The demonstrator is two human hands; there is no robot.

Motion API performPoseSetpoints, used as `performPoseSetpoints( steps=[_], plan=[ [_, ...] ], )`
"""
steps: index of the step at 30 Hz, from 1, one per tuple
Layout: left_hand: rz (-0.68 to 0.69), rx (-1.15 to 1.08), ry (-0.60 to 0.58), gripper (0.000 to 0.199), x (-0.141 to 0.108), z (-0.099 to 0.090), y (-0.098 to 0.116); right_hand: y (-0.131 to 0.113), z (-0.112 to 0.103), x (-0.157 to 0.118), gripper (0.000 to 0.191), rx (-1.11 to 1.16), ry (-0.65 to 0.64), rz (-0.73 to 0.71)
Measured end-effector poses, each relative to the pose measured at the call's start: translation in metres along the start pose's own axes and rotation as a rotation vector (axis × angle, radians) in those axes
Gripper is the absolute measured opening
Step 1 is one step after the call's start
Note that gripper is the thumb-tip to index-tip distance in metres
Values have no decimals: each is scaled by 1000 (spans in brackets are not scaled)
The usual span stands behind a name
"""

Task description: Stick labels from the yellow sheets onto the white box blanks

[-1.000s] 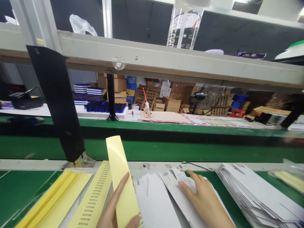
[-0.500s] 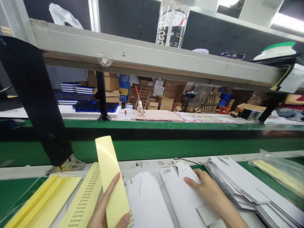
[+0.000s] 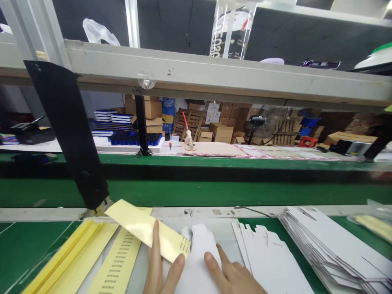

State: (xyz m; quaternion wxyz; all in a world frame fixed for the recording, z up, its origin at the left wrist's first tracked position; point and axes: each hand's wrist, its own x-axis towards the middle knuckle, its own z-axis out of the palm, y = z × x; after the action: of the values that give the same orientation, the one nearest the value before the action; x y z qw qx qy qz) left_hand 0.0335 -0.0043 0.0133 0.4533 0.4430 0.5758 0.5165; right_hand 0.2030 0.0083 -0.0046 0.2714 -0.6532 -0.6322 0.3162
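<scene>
My left hand (image 3: 165, 257) pinches a glossy yellow label strip (image 3: 137, 222) between thumb and fingers. The strip slants down to the right, and its printed end lies close to a white folded carton (image 3: 199, 257). With thumb and forefinger, my right hand (image 3: 232, 269) grips that carton at its right edge; its lower part runs out of view. Left of my hands lies another yellow label sheet (image 3: 118, 257) with rows of small dark print. Beyond it, several yellow strips (image 3: 70, 257) are stacked.
More flat white cartons (image 3: 272, 257) lie right of my right hand, with a taller carton stack (image 3: 333, 245) farther right. A plastic bag with yellow contents (image 3: 373, 224) sits at the right edge. A black-wrapped post (image 3: 70, 139) and overhead shelf (image 3: 199, 69) frame the green bench (image 3: 196, 192).
The yellow strip has swung from near upright to a slant, its printed end now by the carton. My right hand has moved left toward my left hand. The view has shifted left.
</scene>
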Motion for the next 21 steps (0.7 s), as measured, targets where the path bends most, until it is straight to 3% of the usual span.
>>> performPoseSetpoints(
  steps=[5, 9, 14, 17, 19, 21],
  plan=[
    [-86, -127, 15, 66, 9, -4, 9, -15, -5, 1, 75, 176, 104, 151],
    [7, -84, 53, 72, 14, -1, -6, -31, -2, 8, 83, 418, -117, 266],
    [28, -97, -4, 68, 10, 2, 0, -32, 5, 12, 82, 474, -124, 261],
    [18, -81, 11, 60, 6, -7, 16, -37, -4, 7, 70, 426, 7, 174],
    [90, -40, -3, 61, 3, -15, 24, -45, -12, 1, 46, 379, 135, 5],
    [137, -73, -84, 69, 0, -22, 27, -57, -16, -7, 28, 344, 150, -184]
  ],
)
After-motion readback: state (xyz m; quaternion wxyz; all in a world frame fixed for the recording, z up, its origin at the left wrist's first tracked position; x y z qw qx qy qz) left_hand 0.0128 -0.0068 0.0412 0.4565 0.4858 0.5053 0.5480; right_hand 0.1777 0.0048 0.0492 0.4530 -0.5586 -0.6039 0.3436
